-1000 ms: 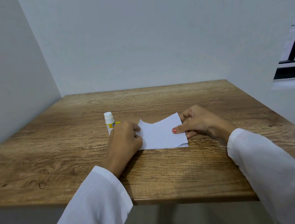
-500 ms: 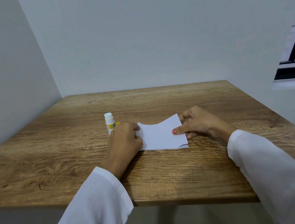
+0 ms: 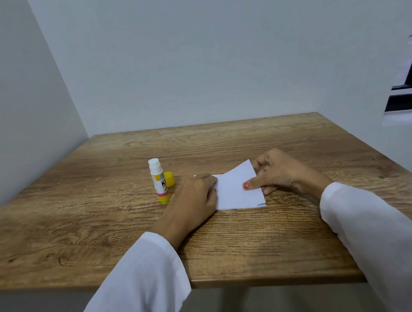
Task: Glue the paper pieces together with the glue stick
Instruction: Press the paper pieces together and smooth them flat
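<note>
paper pieces (image 3: 237,190): thin white sheets stacked flat on table (image 3: 104,220); light, floppy, slide easily. Press flat, lift by an edge.
right hand (image 3: 278,173): thumb pins right edge, fingers curled behind.
left hand (image 3: 192,200): covers left edge; finger state hidden, probably pressing.
glue stick (image 3: 158,179): upright, uncapped, just left; rigid, grip barrel.
yellow cap (image 3: 169,179): behind it.
</note>
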